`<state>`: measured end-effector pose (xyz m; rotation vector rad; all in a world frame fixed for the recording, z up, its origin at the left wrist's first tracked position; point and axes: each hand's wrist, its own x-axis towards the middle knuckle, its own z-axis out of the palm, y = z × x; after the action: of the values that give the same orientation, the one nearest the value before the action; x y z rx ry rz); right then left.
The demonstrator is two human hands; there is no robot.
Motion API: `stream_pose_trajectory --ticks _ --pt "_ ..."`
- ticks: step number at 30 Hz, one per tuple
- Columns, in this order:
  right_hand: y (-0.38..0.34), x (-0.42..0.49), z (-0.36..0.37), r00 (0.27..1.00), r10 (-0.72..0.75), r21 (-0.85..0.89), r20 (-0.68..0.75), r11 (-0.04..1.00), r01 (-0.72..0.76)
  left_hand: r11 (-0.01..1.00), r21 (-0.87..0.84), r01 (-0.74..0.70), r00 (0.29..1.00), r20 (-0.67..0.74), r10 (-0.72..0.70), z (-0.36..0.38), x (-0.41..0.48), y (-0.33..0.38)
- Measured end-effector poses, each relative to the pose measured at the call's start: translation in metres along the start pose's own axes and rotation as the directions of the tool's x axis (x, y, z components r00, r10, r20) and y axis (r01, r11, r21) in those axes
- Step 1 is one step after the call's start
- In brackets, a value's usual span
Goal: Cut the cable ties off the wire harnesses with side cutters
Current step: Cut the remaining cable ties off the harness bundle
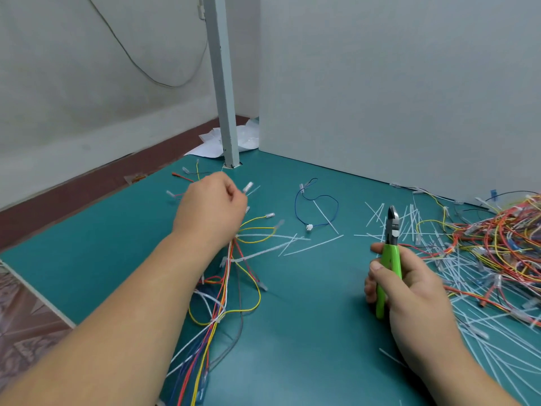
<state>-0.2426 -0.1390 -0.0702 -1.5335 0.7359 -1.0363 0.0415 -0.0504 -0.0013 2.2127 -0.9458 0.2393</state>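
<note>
Head view shows side cutters with green handles.

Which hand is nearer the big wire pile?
Right. The right hand, gripping the side cutters, sits just beside the wire pile; the left hand is far across the table.

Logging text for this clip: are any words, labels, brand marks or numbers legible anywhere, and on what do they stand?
No text can be read in this frame.
Side cutters, gripped by the right hand: no brand mark shows on the green handles.
Wire harness, held by the left hand: no printed tag visible.
Small packet past the table's far-left edge: orange print, too blurred to read.
</note>
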Motion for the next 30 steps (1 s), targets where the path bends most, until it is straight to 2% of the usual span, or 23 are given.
stream_pose_trajectory --ticks 2,6,9,11,12,13,16,18,23,30 --pt "0.000 0.001 0.000 1.000 0.004 0.030 0.001 1.000 -0.004 0.986 -0.165 -0.020 1.000 -0.016 0.018 0.000 -0.005 0.024" --pt "0.002 0.003 -0.001 0.999 0.033 0.077 -0.009 0.996 -0.032 0.889 -0.457 -0.009 0.995 0.084 0.054 0.011 -0.022 0.068" --pt "0.002 0.005 -0.001 0.997 0.065 0.162 -0.040 0.985 -0.058 0.842 -0.534 -0.080 0.939 0.243 0.243 0.023 -0.044 0.094" --pt "0.001 0.006 -0.002 0.994 0.100 0.259 -0.052 0.962 -0.083 0.867 -0.470 -0.165 0.832 0.406 0.379 0.031 -0.053 0.096" --pt "0.000 0.007 -0.004 0.991 0.121 0.292 -0.059 0.951 -0.099 0.881 -0.435 -0.187 0.789 0.468 0.398 0.034 -0.053 0.092" --pt "0.000 0.008 -0.005 0.988 0.137 0.307 -0.069 0.945 -0.109 0.897 -0.402 -0.185 0.779 0.497 0.384 0.035 -0.050 0.085" --pt "0.000 0.009 -0.006 0.984 0.154 0.297 -0.090 0.947 -0.121 0.968 -0.243 -0.068 0.889 0.426 0.169 0.037 -0.033 0.061" --pt "0.001 0.009 -0.005 0.986 0.137 0.262 -0.093 0.959 -0.108 0.997 -0.077 0.017 0.930 0.366 0.012 0.042 -0.023 0.046" --pt "0.002 0.009 -0.003 0.991 0.111 0.195 -0.070 0.976 -0.095 0.983 0.178 0.052 0.899 0.420 -0.124 0.069 -0.008 0.040" --pt "0.003 0.010 -0.003 0.988 0.135 0.226 -0.071 0.967 -0.116 0.971 0.227 0.075 0.900 0.404 -0.164 0.093 0.021 0.050"
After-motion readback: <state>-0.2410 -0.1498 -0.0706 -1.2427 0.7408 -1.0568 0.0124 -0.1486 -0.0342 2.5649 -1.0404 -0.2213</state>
